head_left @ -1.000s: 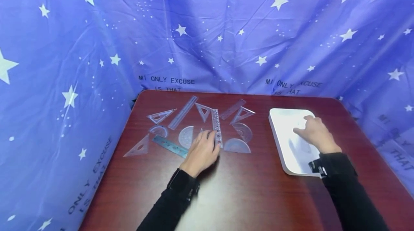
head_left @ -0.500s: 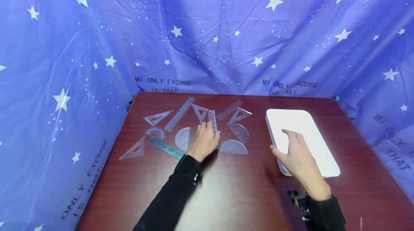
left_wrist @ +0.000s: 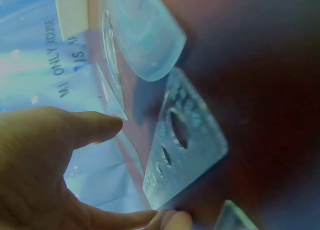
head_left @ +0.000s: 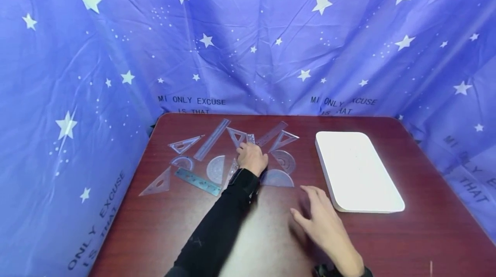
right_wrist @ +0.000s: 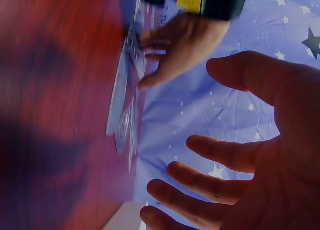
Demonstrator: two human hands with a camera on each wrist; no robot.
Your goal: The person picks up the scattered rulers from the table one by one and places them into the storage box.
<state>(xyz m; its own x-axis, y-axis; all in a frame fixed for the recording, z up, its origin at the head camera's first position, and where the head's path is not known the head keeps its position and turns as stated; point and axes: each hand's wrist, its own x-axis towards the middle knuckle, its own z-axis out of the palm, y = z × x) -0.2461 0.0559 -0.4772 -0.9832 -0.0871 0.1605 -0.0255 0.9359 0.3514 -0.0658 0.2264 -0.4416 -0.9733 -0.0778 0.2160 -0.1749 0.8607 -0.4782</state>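
Observation:
My left hand (head_left: 252, 159) reaches over a clear ruler with holes (left_wrist: 185, 135). In the left wrist view its fingertips (left_wrist: 175, 221) touch the ruler's far end, while the thumb stands apart from it. In the head view most of this ruler is hidden beneath the hand. Beside it lie a clear protractor (head_left: 277, 178) and another protractor (head_left: 284, 161). My right hand (head_left: 323, 223) hovers above the table with spread fingers, holding nothing, left of the white rectangular tray (head_left: 332, 182).
Left of the hand lie a teal ruler (head_left: 197, 181), a protractor (head_left: 215, 169) and a set square (head_left: 158, 183). Behind are a long clear ruler (head_left: 212, 140), a short ruler (head_left: 272, 134) and a set square (head_left: 283, 140). A starry blue curtain (head_left: 240, 53) borders the table (head_left: 271, 234).
The right hand has left the tray and come leftward and nearer. Moving slightly right and forward, the left hand covers more of the ruler with holes.

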